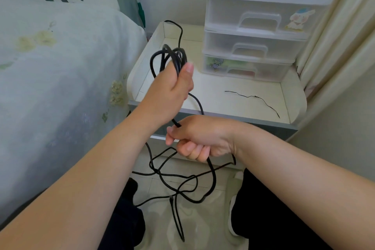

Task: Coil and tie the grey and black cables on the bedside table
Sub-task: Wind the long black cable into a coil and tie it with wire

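Here the left hand clasps black cable loops; the right hand fists around its strand.

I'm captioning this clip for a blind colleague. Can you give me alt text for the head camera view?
A person's left hand holds up several loops of black cable over a white bedside table, while the right hand grips the loose, tangled length trailing toward the floor. A thin black tie lies on the table beside a plastic drawer unit.

Black cable; white table; translucent white drawers with cartoon stickers; pale bedding at left, patterned with faded flowers; cream curtain at right.
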`<state>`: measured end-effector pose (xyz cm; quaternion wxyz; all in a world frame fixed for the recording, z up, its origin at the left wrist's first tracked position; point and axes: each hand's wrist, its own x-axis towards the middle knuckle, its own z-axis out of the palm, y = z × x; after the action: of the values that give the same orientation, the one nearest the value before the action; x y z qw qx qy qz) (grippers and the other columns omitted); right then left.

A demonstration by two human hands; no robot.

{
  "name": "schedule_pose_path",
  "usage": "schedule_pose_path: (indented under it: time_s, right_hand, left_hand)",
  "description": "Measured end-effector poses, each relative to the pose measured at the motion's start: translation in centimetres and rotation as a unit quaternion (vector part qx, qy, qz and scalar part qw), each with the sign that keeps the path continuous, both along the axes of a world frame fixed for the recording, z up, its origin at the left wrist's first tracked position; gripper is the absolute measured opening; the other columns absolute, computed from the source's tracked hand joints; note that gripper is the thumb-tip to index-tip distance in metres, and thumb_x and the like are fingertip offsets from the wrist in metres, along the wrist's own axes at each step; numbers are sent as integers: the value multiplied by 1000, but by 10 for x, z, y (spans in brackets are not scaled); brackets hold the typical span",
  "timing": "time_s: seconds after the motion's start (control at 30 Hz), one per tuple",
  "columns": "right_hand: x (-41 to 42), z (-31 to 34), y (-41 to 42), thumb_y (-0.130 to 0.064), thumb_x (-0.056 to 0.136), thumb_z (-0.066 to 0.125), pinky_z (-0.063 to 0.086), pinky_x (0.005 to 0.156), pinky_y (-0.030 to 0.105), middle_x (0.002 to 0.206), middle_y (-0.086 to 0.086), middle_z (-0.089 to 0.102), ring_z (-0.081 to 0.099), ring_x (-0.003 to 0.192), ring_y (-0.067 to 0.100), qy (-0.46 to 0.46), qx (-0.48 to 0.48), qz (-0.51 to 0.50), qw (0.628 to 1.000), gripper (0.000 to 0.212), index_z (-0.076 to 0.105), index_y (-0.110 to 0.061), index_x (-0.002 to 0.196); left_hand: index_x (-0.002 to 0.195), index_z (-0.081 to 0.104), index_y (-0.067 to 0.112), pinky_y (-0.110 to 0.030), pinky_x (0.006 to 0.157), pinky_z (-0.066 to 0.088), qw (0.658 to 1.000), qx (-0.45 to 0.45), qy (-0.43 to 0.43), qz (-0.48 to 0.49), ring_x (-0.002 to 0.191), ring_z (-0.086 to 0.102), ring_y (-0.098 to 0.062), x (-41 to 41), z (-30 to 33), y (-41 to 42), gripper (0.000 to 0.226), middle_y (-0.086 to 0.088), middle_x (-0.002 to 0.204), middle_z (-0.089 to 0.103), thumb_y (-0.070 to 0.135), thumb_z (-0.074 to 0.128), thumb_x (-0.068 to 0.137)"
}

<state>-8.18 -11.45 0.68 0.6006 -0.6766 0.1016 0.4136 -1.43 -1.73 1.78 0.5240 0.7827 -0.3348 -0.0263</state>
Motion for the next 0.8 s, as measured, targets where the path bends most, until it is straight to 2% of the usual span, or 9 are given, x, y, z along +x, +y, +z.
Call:
schedule_pose_path:
  time_s: [0.17, 0.27, 0.37, 0.43, 0.5, 0.57, 0.67, 0.73, 0.8]
  right_hand:
    - [-1, 9, -11, -17, 98, 39, 10, 34, 15, 56, -3, 31, 16, 39, 4, -47, -48, 42, 997, 5, 35, -15, 100]
    - [-3, 10, -16, -10, 95, 42, 13, 35, 16, 58, -1, 34, 20, 41, 7, -92, -75, 61, 991, 8, 39, -13, 89]
    - [-4, 13, -24, -9, 93, 49, 20, 38, 18, 60, -2, 39, 26, 44, 8, -157, -103, 73, 979, 12, 46, -12, 82]
    - [-5, 17, -32, -7, 92, 51, 29, 42, 18, 64, 1, 44, 32, 47, 7, -191, -101, 77, 973, 6, 53, -7, 87]
    - [-5, 22, -41, -2, 93, 53, 40, 49, 18, 73, 8, 54, 41, 51, 8, -194, -35, 68, 978, 7, 55, -1, 99]
    - [-4, 27, -51, 4, 89, 54, 49, 55, 20, 78, 8, 64, 50, 55, 9, -157, 110, 17, 981, 25, 50, -3, 112]
    - [-2, 34, -62, 9, 79, 49, 54, 55, 25, 78, 9, 63, 53, 52, 12, -149, 301, -90, 938, 50, 40, -8, 125]
    - [0, 38, -66, 9, 79, 48, 46, 46, 21, 79, 8, 63, 46, 49, 10, -214, 314, -140, 914, 57, 36, -12, 132]
    - [3, 38, -69, 2, 85, 53, 29, 40, 17, 77, 5, 64, 37, 46, 8, -290, 264, -187, 901, 53, 38, -14, 133]
  left_hand:
    - [79, 35, 25, -44, 56, 43, 978, 170, -116, -16, 54, 47, -17, -4, -5, 2, 31, -3, 63, 52, 45, 24, 100]
    - [88, 37, 20, -41, 60, 45, 962, 231, -144, -18, 59, 53, -18, -7, -7, 1, 30, -3, 68, 58, 45, 25, 99]
    - [90, 35, 20, -37, 59, 38, 950, 268, -162, -8, 62, 50, -20, -7, -7, 1, 27, -1, 68, 55, 43, 26, 100]
    - [90, 34, 20, -35, 59, 34, 943, 284, -171, 4, 64, 46, -21, -5, -8, 2, 27, 4, 64, 46, 43, 26, 100]
    - [85, 37, 19, -35, 59, 36, 946, 280, -162, 11, 64, 48, -21, -5, -7, 1, 30, 7, 63, 45, 42, 26, 100]
    - [75, 42, 20, -28, 54, 42, 978, 191, -75, 25, 57, 54, -13, -5, -2, 1, 35, 8, 60, 50, 39, 31, 101]
    - [65, 40, 17, -20, 39, 33, 994, 39, 90, 47, 35, 39, -11, 3, 9, 5, 42, 6, 42, 43, 35, 36, 102]
    - [66, 38, 15, -20, 38, 21, 980, -32, 196, 10, 32, 26, -15, 8, 14, 9, 41, 2, 38, 35, 34, 34, 103]
    - [69, 42, 14, -23, 42, 12, 944, -88, 315, -47, 29, 19, -11, 7, 16, 12, 43, 3, 37, 31, 40, 34, 102]
